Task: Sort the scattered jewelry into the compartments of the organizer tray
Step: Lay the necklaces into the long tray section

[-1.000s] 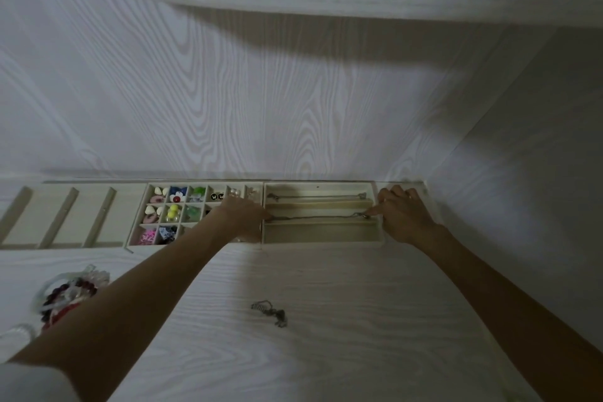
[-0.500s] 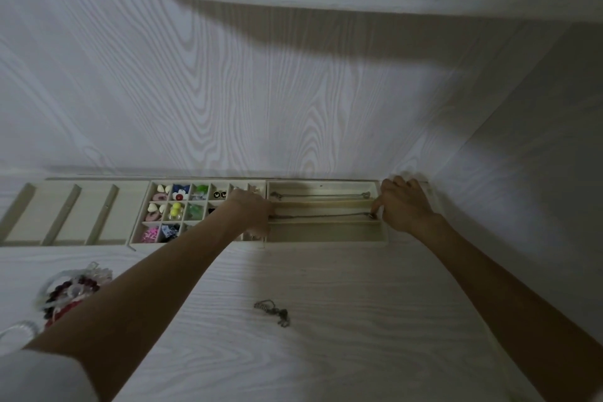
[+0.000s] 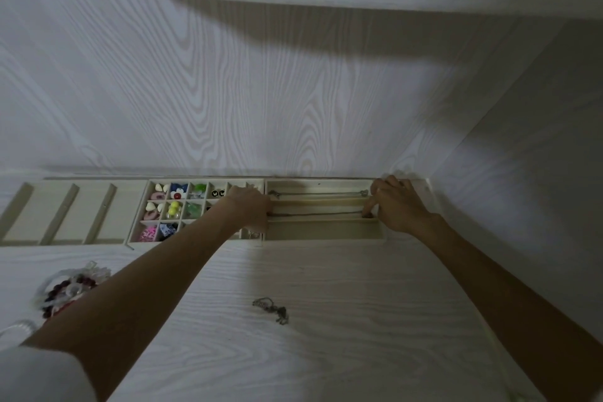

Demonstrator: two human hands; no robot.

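Left hand (image 3: 251, 207) and right hand (image 3: 396, 206) pinch opposite ends of a thin chain necklace (image 3: 318, 214), stretched along the organizer tray's (image 3: 326, 235) middle slot — light, limp, tangle-prone, best held by its ends.

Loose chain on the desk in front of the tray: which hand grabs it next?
Probably left. The left hand and right hand each pinch an end of the chain in the middle slot, but the loose chain lies nearer the left forearm.

A white sleeve (image 3: 39, 375) covers the left upper arm.
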